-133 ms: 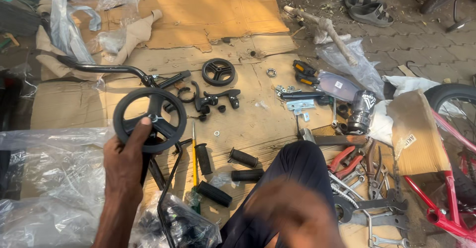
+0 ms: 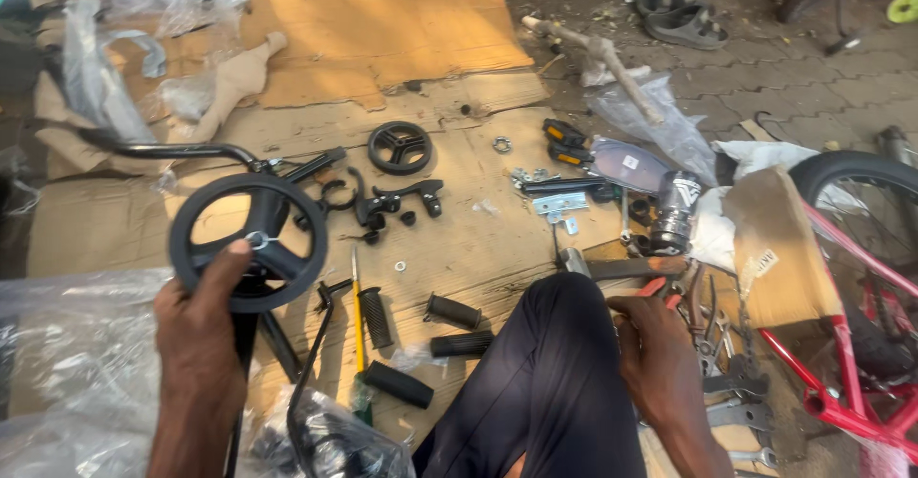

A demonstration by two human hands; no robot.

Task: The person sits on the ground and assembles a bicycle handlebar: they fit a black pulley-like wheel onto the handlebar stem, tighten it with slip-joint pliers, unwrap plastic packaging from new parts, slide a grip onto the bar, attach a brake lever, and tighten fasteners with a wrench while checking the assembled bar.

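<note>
From the head camera I see my left hand (image 2: 199, 330) at the lower left of the frame, its fingers clenched around the rim of a small black plastic wheel (image 2: 249, 242), thumb pressed near the hub. The wheel is held roughly flat-on to the camera, its round face turned up toward me, so its axle line points out toward the lens; it has no long axis of its own. It sits left of centre, above sheets of cardboard (image 2: 382, 38) spread on the floor.

My right hand (image 2: 660, 363) rests at the lower right, beside my dark trouser knee (image 2: 550, 382), its fingers curled down among tools with red handles (image 2: 660, 287); I cannot tell whether they grip anything.

A second, smaller black wheel (image 2: 400, 147) lies flat on the cardboard near the upper centre. Below it lie black brake levers and clamps (image 2: 402, 201). Three black handlebar grips (image 2: 449, 311) lie in the lower centre, their long axes running roughly left to right, and a yellow-handled screwdriver (image 2: 357, 315) lies beside them, its length running up and down the frame.

A black handlebar (image 2: 163, 148) stretches across the left side. Clear plastic wrapping (image 2: 67, 363) fills the lower left corner. At the right edge stands a red bicycle frame (image 2: 861, 344) with a black tyre (image 2: 861, 167).
</note>
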